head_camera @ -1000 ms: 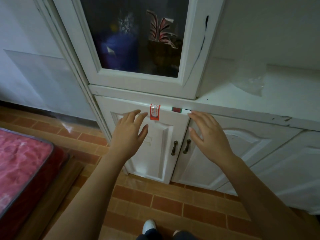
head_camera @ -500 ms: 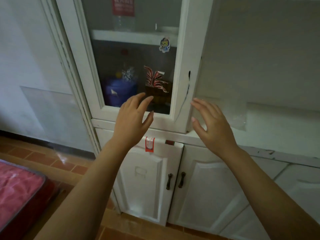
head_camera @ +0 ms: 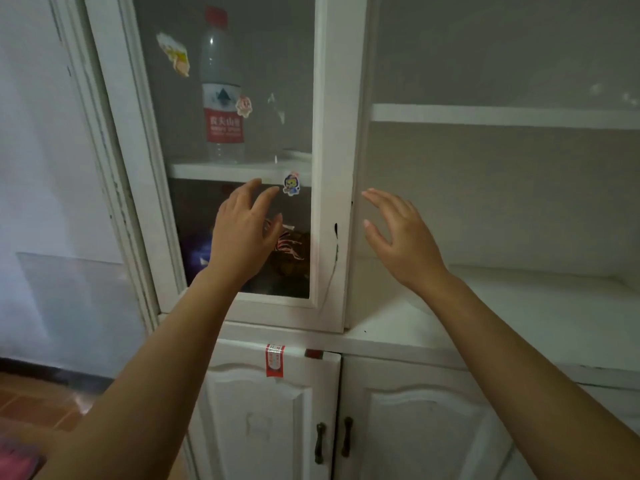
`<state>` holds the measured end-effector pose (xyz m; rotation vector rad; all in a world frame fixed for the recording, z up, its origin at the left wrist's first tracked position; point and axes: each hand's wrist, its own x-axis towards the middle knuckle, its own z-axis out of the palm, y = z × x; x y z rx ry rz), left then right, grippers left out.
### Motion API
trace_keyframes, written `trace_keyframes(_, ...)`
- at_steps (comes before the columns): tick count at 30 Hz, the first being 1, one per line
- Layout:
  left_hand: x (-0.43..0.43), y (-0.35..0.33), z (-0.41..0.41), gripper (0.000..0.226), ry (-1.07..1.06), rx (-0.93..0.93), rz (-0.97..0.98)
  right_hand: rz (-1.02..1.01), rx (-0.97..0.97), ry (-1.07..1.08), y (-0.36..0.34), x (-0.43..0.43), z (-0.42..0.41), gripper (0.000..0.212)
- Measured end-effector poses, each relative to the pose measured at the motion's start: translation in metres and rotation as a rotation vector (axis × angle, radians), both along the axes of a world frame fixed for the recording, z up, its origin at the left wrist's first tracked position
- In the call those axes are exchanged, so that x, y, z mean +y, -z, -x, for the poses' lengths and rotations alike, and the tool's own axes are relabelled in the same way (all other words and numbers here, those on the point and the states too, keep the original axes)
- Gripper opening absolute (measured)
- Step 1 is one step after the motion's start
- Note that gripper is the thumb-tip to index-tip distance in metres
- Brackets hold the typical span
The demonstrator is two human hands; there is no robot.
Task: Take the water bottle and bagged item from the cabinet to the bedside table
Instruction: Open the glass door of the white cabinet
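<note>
Closed glass door [head_camera: 228,81] of the white cabinet [head_camera: 337,98] between both hands and everything inside; small cartoon stickers [head_camera: 291,184] stuck to the pane. To the right, an open shelf bay with a bare white shelf [head_camera: 502,116] and a white counter ledge [head_camera: 519,306]. Below, two panelled lower doors with dark metal handles [head_camera: 320,442], a red-and-white label [head_camera: 274,364] stuck over the left one's top edge.

Compared with half a second ago: view tilted higher, upper shelf and whole bottle now in frame, hands raised from the pane's bottom rail to the level of the inner shelf.

Water bottle [head_camera: 221,95] on the upper inner shelf behind the glass, upright, long axis vertical, red cap on top, red label facing out. Lower compartment dim: a dark bagged item [head_camera: 294,251] with red-and-white striping, partly hidden behind the left hand; exact shape hard to tell.

Left hand [head_camera: 242,233] spread wide, empty, in front of the pane, fingertips near the inner shelf's edge. Right hand [head_camera: 398,237] likewise spread and empty, just right of the door frame, before the open bay.
</note>
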<state>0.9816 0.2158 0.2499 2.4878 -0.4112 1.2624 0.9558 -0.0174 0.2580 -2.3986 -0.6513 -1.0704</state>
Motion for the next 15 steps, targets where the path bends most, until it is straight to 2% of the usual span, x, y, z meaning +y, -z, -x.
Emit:
trace_keyframes(8,0.002,0.004,-0.008,0.052,0.005,0.018,-0.003,-0.027,0.079,0.007,-0.001,-0.004,-0.019,0.051)
trace_keyframes(15,-0.009,0.008,-0.011,0.059,-0.013,0.047,0.003,-0.069,0.262,-0.067,-0.004,-0.009,-0.046,0.062)
